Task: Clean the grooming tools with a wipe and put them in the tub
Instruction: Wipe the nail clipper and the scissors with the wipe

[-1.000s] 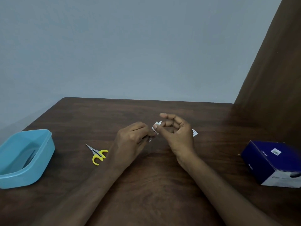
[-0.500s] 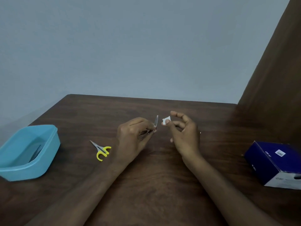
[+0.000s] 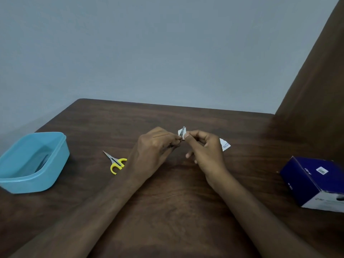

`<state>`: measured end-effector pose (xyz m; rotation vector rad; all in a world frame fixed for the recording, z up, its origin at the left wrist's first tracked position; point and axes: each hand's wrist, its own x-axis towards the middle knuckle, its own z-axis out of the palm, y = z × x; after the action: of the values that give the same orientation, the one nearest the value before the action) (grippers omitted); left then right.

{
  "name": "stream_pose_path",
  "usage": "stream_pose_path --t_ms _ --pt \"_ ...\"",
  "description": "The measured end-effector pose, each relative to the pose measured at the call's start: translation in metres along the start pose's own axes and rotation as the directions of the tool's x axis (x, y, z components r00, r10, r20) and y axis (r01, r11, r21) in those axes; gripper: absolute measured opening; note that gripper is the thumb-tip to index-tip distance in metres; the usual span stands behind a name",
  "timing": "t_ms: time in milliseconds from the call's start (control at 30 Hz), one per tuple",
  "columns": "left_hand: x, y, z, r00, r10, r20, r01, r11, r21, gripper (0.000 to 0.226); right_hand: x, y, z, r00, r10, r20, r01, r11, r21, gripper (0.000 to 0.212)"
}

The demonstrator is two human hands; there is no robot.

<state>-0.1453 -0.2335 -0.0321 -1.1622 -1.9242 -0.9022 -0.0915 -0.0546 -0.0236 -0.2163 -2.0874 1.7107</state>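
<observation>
The wiping step is under way: the left hand (image 3: pixel 154 146) is gripping a small metal tool (image 3: pixel 183 131) with curled fingers, its tip pointing toward 12 o'clock, while the right hand (image 3: pixel 204 148) is pinching a white wipe (image 3: pixel 181 134) against that tip between thumb and forefinger, the remaining fingers loosely curled. Both hands are meeting above the middle of the table (image 3: pixel 167 202), forearms converging from 7 and 5 o'clock. A torn wrapper (image 3: pixel 224 144) is lying just beyond the right hand at 3 o'clock. Yellow-handled scissors (image 3: pixel 115 162) are waiting at 9 o'clock of the left hand. The blue tub (image 3: pixel 42 181) is sitting well apart at 9 o'clock, seemingly holding a dark item. Next, judging by this, the tool wants carrying left to the tub. A blue box (image 3: pixel 314 183) is standing at 4 o'clock.
</observation>
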Motion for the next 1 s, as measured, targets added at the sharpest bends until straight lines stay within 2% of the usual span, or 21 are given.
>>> stream_pose_path --t_ms 100,233,400,533,667,733,900,1000 --pt "0.0002 0.0027 0.0005 1.0 0.005 0.015 -0.005 1.0 -0.009 0.015 0.0012 -0.0012 -0.0019 1.0 0.017 -0.014 -0.016 0.999 0.049 0.013" --pt "0.0004 0.0028 -0.0009 1.0 -0.004 0.01 0.004 1.0 -0.01 0.015 -0.0016 -0.0002 0.0011 0.999 0.001 0.034 0.001 0.998 -0.058 0.015" --pt "0.002 0.0074 -0.0035 0.998 0.022 0.067 -0.022 1.0 -0.01 0.01 0.0017 -0.0051 -0.0051 0.999 -0.009 -0.05 0.01 1.0 0.024 0.014" --pt "0.0021 0.0057 -0.0029 0.998 -0.016 0.069 0.016 1.0 -0.001 0.012 -0.003 -0.0051 -0.0043 1.0 -0.007 0.021 0.008 0.996 -0.083 0.015" --pt "0.0017 0.0074 -0.0021 0.997 0.002 0.082 -0.001 1.0 -0.011 0.008 -0.0003 -0.008 -0.0065 0.996 -0.036 -0.079 0.035 0.999 -0.012 0.015" --pt "0.0016 0.007 -0.0019 0.995 0.002 0.099 -0.001 1.0 -0.01 0.007 -0.0004 -0.008 -0.0069 0.997 -0.026 -0.074 0.027 1.0 0.011 0.015" --pt "0.0008 0.0017 -0.0021 0.994 -0.024 0.106 0.023 1.0 0.005 0.008 -0.0001 -0.0014 -0.0057 1.0 0.001 0.007 0.001 0.988 -0.152 0.016" --pt "0.0012 0.0029 -0.0007 0.993 -0.017 0.113 0.018 1.0 -0.005 0.007 0.0011 -0.0035 -0.0051 0.998 -0.027 -0.049 0.023 0.996 -0.081 0.014"
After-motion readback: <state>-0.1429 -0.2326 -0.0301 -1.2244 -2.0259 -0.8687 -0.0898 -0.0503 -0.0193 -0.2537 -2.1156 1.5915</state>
